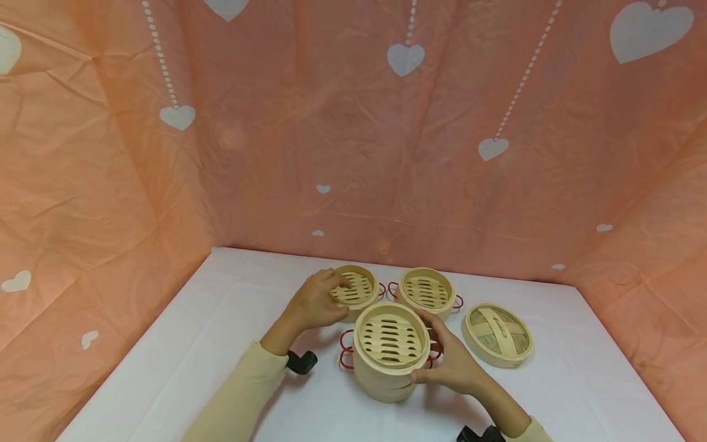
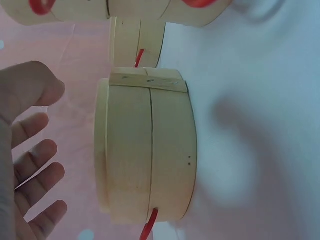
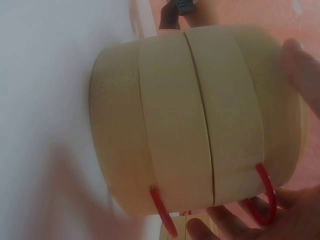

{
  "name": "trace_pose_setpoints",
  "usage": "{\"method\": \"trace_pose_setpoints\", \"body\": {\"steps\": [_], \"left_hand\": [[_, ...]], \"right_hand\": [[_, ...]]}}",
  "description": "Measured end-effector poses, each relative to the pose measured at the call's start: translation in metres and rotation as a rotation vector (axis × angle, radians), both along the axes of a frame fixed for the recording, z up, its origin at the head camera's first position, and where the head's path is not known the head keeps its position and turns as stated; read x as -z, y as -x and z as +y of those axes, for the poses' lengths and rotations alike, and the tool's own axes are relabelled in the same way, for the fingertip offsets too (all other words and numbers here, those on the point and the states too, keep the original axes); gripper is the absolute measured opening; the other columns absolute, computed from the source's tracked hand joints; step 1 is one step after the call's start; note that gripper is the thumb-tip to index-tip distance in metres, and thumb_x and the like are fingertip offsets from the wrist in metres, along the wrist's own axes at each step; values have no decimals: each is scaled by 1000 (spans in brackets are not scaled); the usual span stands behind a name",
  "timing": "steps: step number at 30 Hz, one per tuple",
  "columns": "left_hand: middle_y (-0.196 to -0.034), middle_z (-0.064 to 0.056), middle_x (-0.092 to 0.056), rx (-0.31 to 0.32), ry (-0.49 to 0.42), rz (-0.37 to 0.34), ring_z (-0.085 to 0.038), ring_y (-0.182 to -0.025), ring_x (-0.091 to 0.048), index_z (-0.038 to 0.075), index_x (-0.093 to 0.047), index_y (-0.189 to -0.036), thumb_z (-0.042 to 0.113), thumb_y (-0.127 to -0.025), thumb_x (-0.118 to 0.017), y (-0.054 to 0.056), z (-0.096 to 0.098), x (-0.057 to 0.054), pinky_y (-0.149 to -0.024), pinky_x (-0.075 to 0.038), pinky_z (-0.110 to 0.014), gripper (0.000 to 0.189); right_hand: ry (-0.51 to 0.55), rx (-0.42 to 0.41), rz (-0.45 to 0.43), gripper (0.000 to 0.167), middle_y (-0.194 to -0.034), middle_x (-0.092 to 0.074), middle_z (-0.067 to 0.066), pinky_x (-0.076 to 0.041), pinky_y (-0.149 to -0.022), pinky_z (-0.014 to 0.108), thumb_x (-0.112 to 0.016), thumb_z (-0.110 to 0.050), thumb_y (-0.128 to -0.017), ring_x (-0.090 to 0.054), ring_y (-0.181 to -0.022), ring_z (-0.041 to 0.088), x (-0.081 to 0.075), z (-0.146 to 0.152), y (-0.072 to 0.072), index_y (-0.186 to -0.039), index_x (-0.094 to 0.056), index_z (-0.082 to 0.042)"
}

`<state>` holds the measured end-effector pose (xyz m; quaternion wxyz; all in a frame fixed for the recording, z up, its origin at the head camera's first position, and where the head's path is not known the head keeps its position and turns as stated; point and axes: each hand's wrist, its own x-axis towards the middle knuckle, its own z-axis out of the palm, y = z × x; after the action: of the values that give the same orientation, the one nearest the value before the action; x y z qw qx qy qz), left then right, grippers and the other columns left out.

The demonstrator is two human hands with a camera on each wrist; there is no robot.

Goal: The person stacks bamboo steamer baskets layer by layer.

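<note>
Two bamboo steamer baskets stacked on each other (image 1: 381, 383) stand at the front, with slatted bottoms and red side handles. My right hand (image 1: 450, 362) grips this stack from the right, its thumb on the near side and its fingers behind, by the red handles (image 3: 270, 195). Above a single bamboo steamer basket (image 1: 353, 288) at the back left is my left hand (image 1: 317, 302). In the left wrist view its fingers (image 2: 37, 160) are spread and apart from that basket's wall (image 2: 150, 150). The stack hides part of the baskets behind.
Another bamboo steamer basket (image 1: 426, 291) stands at the back right, behind the stack. A round bamboo lid (image 1: 499, 334) with a crossing strap lies farther right on the white table (image 1: 221, 307). Peach cloth (image 1: 353, 153) with white hearts hangs around the table's back and sides.
</note>
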<state>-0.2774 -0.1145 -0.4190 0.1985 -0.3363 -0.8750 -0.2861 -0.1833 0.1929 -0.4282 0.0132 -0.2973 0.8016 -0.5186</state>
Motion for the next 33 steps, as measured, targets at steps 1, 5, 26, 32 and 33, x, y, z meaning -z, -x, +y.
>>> {"method": "trace_pose_setpoints", "body": {"steps": [1, 5, 26, 32, 33], "left_hand": [[-93, -6, -66, 0, 5, 0, -24, -86, -60, 11, -70, -100, 17, -63, -76, 0, 0, 1, -76, -49, -38, 38], [-94, -4, -66, -10, 28, 6, -19, -86, -58, 13, -70, -98, 18, -64, -76, 1, 2, 4, -76, -49, -37, 36], [-85, 4, -62, -47, 102, -31, -11, -78, -54, 17, -69, -91, 17, -66, -72, 4, 3, 17, -73, -46, -31, 25], [-86, 3, -62, -31, 81, -36, -11, -78, -53, 14, -70, -91, 13, -65, -73, 3, 4, 17, -72, -46, -30, 26], [-87, 3, -62, -28, 81, -38, -11, -78, -53, 14, -70, -92, 12, -65, -73, 3, 4, 17, -72, -47, -30, 26]], "right_hand": [[-2, 1, 2, 106, -134, -50, 22, -52, -86, 26, -89, -17, -65, -59, -114, 18, 0, 0, 0, -148, -26, -1], [-6, 2, 3, 105, -134, -50, 21, -52, -86, 26, -89, -18, -65, -59, -113, 18, 1, 0, 0, -148, -27, -3], [0, 4, -12, 105, -136, -49, 19, -52, -77, 27, -89, -19, -66, -59, -111, 11, 2, -1, -1, -149, -26, -5], [-10, 13, -15, 106, -135, -50, 18, -52, -75, 26, -89, -19, -65, -59, -110, 11, 1, 0, 0, -150, -26, -7], [-11, 13, -16, 106, -135, -50, 18, -52, -76, 26, -89, -19, -65, -59, -110, 11, 2, 0, 0, -150, -26, -7]]}}
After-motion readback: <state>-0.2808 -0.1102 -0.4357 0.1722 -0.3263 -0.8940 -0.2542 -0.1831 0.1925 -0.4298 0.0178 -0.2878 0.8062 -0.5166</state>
